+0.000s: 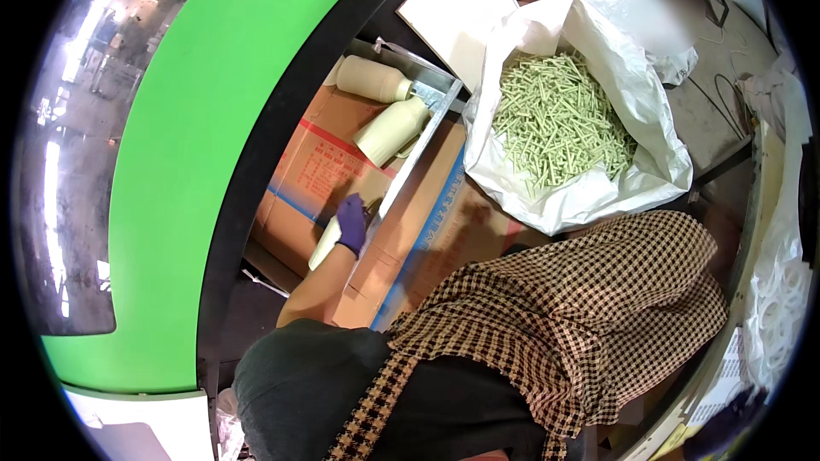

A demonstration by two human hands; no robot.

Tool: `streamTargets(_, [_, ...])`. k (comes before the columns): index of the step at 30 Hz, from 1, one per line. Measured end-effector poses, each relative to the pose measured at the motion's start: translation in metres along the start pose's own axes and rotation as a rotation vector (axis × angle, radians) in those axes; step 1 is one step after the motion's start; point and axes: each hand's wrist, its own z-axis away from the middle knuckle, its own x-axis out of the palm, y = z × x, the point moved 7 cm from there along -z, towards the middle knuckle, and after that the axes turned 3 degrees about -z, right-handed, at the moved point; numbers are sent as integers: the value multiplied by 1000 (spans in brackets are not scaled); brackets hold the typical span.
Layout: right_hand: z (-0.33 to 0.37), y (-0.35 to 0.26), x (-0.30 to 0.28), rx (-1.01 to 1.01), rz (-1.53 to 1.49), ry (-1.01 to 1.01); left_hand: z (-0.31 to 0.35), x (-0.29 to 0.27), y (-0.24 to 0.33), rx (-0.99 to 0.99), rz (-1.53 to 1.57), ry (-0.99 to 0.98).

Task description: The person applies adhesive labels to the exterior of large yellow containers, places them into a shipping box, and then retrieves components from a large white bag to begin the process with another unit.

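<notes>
My left hand (351, 220), in a purple glove, reaches into the metal-edged chute over the cardboard. Its fingers are closed around a cream plastic jug (325, 244), partly hidden under the hand. Two more hollow jugs lie farther up: a beige one (370, 79) and a cream one (393, 130) with a side handle, both on their sides. At the lower right rim, a dark purple shape looks like my right hand (726, 428) in a glove. It is dim and blurred, so its fingers and anything in them cannot be made out.
A large white sack (675, 166) full of short pale-green plastic pieces (559, 119) stands right of the chute. A green machine panel (192, 145) curves along the left. Printed cardboard (320, 149) lines the chute. Clear bags with pale rings (777, 316) hang at right.
</notes>
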Motion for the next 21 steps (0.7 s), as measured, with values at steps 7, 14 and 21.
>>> streamTargets(7, [31, -156, 133, 422, -858, -170, -131, 69, -25, -330, 545, -63])
streamTargets(14, [7, -291, 175, 85, -884, -526, -140, 131, 95, -196, 461, 2])
streamTargets(21, [29, -326, 234, 327, -1353, -789, 58, 85, 272, 539, -60, -331])
